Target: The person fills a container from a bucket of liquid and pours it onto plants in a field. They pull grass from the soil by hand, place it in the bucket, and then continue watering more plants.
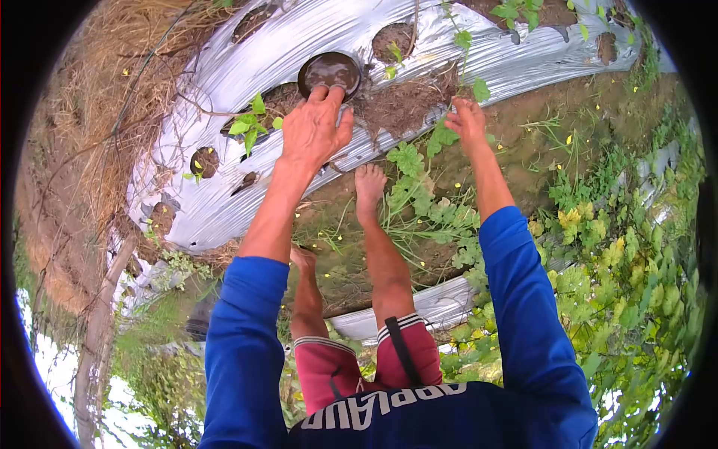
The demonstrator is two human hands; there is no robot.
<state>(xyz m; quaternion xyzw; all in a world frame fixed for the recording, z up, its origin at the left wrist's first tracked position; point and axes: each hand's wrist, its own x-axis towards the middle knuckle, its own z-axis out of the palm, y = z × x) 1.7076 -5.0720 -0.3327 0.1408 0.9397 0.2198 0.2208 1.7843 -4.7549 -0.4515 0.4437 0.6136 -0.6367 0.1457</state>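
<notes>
My left hand (318,129) grips the near rim of a round dark bowl (302,78), its fingers over the edge. Brown, muddy-looking liquid (331,69) shows inside. The bowl is over the silver plastic mulch (262,67), at the edge of a torn opening with bare soil (400,108). To the right, my right hand (468,121) has its thumb and fingers drawn together at a thin green vine (463,63) that trails across the plastic. Its fingertips are small in view, but the stem meets them. A lobed leaf (481,90) hangs beside that hand.
A leafy seedling (253,126) grows from a hole left of the bowl. Several other planting holes pierce the plastic. Dry straw (82,150) covers the left side. My bare foot (370,183) stands beside a leafy vine (410,168); dense foliage (621,292) fills the right.
</notes>
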